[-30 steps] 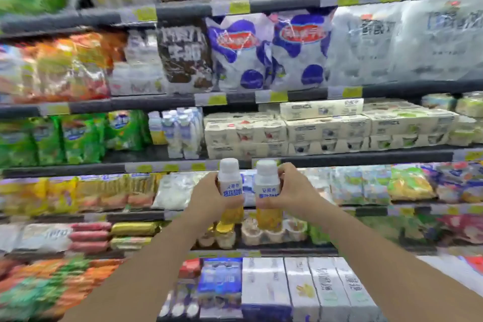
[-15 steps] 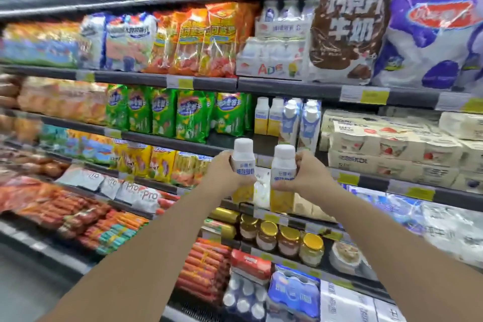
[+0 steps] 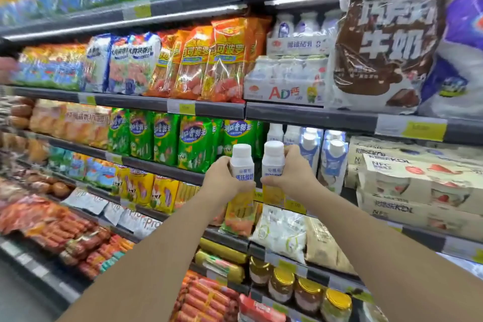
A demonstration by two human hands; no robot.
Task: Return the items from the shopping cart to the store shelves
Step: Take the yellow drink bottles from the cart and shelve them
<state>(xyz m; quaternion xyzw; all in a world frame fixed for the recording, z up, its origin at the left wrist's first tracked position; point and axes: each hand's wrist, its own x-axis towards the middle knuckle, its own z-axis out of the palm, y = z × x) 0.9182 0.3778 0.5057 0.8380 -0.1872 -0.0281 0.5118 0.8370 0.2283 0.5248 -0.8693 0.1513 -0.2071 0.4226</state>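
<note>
**A:** What's on your feed, starting from the left?

**B:** Far left I see blurred bags on the shelves and red sausage packs [image 3: 65, 232] low down. Then green snack bags [image 3: 193, 144] on the middle shelf [image 3: 162, 168], orange sausage bags [image 3: 222, 60] on the shelf above.

**A:** And the hands?

**B:** Both arms reach forward in front of that middle shelf. My left hand [image 3: 222, 180] has its grip clamped around the left bottle [image 3: 241, 165], fingers curled round the label below the white cap. Just beside it, my right hand [image 3: 290, 172] is clamped the same way on the right bottle [image 3: 273, 159]. Both bottles stand upright, close together, yellow at the bottom. I can't tell whether they touch each other.

**A:** Where are they relative to the shelving?

**B:** Held in the air at the shelf's front edge, near the white-capped bottles [image 3: 334, 159] standing on it.

**A:** Further right?

**B:** White multipack cartons [image 3: 418, 191] stacked on the same level, a brown milk bag [image 3: 386, 47] above them, and gold-lidded jars [image 3: 308, 293] down below my right forearm.
</note>
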